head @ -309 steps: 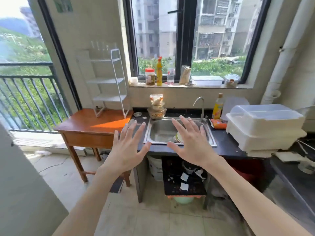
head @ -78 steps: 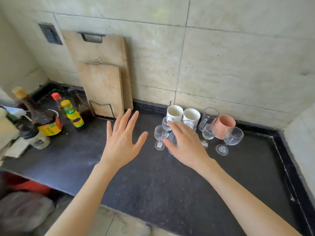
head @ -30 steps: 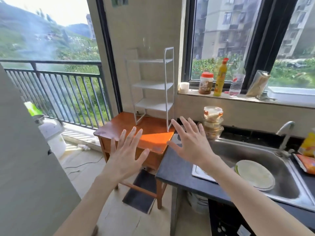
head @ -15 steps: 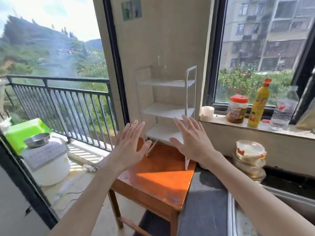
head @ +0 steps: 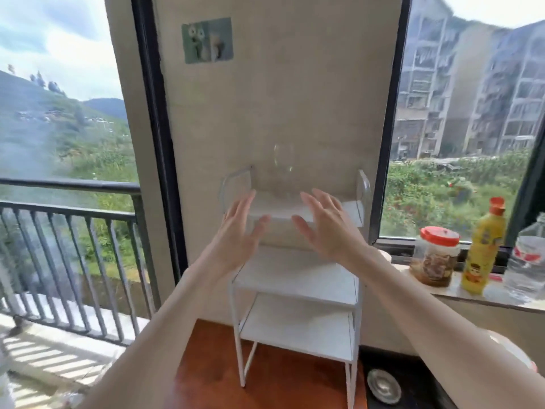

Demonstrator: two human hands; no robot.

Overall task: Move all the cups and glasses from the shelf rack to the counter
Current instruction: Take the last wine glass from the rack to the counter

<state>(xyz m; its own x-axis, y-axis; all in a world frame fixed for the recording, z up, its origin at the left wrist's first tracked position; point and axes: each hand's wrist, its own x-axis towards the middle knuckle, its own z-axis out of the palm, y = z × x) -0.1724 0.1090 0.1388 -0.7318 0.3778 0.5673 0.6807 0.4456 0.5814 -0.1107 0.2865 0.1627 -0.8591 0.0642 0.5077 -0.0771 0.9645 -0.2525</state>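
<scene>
Far left: balcony railing (head: pixel 67 214) with a green hillside beyond. Next, left hand (head: pixel 236 231) raised in front of the white shelf rack (head: pixel 298 290), palm turned inward, fingers spread and loosely extended, nothing held. Between and above both hands, on the rack's top shelf against the beige wall: a clear glass (head: pixel 283 163), blurred and barely visible, only the faint outline of its bowl showing; stem and foot too faint to make out. Glass not touched by either hand, standing higher than the fingertips and roughly midway between them. Right of that, right hand (head: pixel 327 228) also open, fingers spread, palm facing the left hand, empty. Middle and bottom shelves of the rack bare. Rack standing on an orange-brown wooden table (head: pixel 265 388). Above, on the wall, a small greenish picture (head: pixel 208 39). Further right, along the windowsill: a red-lidded jar (head: pixel 438 258), a yellow bottle (head: pixel 483 249) with an orange cap, then a clear plastic bottle (head: pixel 528 258) at the edge of view. Apartment blocks outside the window.
</scene>
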